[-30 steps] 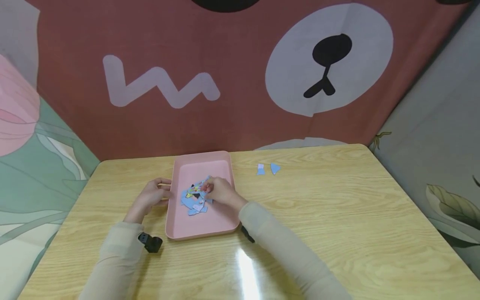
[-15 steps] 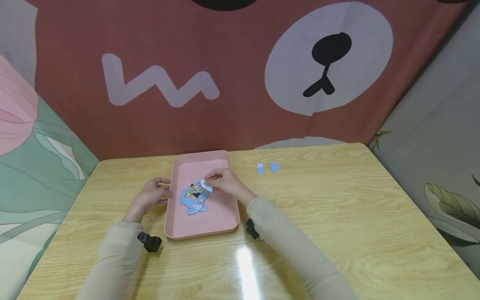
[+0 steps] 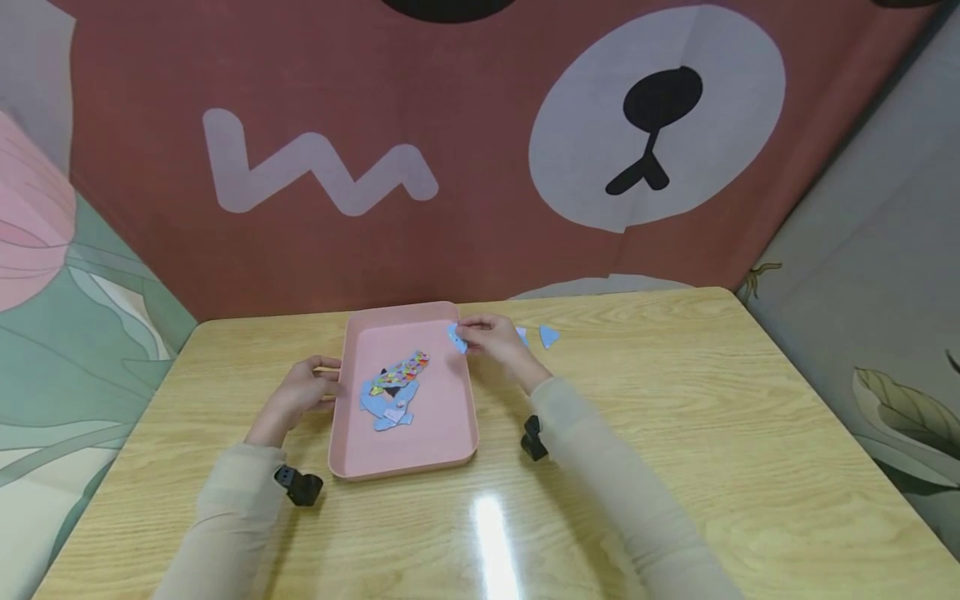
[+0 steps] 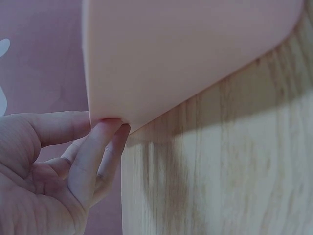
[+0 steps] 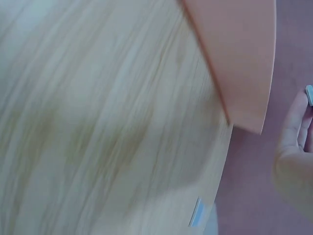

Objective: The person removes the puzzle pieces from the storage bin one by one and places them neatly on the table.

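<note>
A pink tray lies on the wooden table, with a partly assembled picture of blue puzzle pieces in it, one stretch covered in many colours. My right hand is over the tray's far right rim and pinches a light blue puzzle piece between thumb and fingers. In the right wrist view this piece shows only at the frame's edge. My left hand stays at the tray's left side, its fingertips touching the outer wall near the base.
Right of the tray lie two loose blue pieces: a triangular one and another partly covered by my right hand. A printed cloth backdrop stands at the table's far edge.
My right hand has lifted the light blue piece from the picture and carried it up and right to the tray's far right rim, uncovering the multicoloured part. My left hand has not moved.
</note>
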The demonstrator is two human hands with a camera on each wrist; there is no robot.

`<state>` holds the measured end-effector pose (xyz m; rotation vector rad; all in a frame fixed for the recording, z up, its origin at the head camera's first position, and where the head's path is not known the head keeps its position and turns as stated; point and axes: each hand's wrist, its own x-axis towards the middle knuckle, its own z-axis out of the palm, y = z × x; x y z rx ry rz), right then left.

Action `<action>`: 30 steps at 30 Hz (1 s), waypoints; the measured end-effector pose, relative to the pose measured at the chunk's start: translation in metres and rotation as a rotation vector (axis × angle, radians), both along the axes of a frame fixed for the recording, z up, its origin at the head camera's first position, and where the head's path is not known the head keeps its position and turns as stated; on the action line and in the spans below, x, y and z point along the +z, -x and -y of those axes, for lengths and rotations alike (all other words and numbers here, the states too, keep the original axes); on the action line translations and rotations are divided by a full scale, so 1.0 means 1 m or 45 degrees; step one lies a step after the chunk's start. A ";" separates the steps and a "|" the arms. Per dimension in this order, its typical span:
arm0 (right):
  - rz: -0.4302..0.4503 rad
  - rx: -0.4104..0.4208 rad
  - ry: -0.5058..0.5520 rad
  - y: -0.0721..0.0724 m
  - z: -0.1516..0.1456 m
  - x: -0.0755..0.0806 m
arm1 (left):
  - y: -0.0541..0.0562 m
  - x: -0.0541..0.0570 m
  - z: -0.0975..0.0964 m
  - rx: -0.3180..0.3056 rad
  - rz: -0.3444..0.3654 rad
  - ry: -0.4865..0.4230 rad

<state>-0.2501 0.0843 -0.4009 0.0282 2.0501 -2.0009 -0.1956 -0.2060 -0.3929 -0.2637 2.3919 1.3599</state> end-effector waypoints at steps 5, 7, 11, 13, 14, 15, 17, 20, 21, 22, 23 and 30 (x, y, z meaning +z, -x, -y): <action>-0.020 -0.055 -0.012 0.005 -0.022 -0.003 | 0.000 0.000 0.001 0.001 -0.002 0.000; -0.019 -0.067 -0.025 0.006 -0.030 -0.004 | 0.000 0.000 0.001 0.005 0.001 -0.005; 0.012 -0.111 -0.021 0.009 -0.045 -0.008 | 0.000 0.000 0.002 0.003 0.002 -0.009; 0.030 -0.142 -0.004 0.010 -0.052 -0.009 | 0.000 0.000 0.002 0.007 0.004 -0.008; 0.037 -0.153 0.011 0.010 -0.055 -0.010 | 0.000 0.000 0.002 0.004 0.003 -0.008; 0.040 -0.159 0.014 0.011 -0.059 -0.011 | 0.000 0.000 0.002 0.002 0.002 -0.006; 0.043 -0.168 0.015 0.011 -0.066 -0.012 | 0.000 0.000 0.002 0.003 0.005 -0.008; 0.056 -0.176 0.006 0.011 -0.078 -0.012 | -0.001 0.000 0.002 -0.002 0.004 -0.008; 0.064 -0.178 0.001 0.011 -0.082 -0.012 | -0.001 0.000 0.002 -0.001 0.004 -0.009; 0.066 -0.183 -0.003 0.011 -0.086 -0.012 | -0.001 0.001 0.002 0.000 0.005 -0.010; 0.076 -0.195 0.007 0.011 -0.089 -0.012 | -0.001 0.001 0.002 0.001 0.005 -0.010; 0.113 -0.258 0.048 0.012 -0.115 -0.011 | -0.001 0.002 0.001 0.004 0.008 -0.004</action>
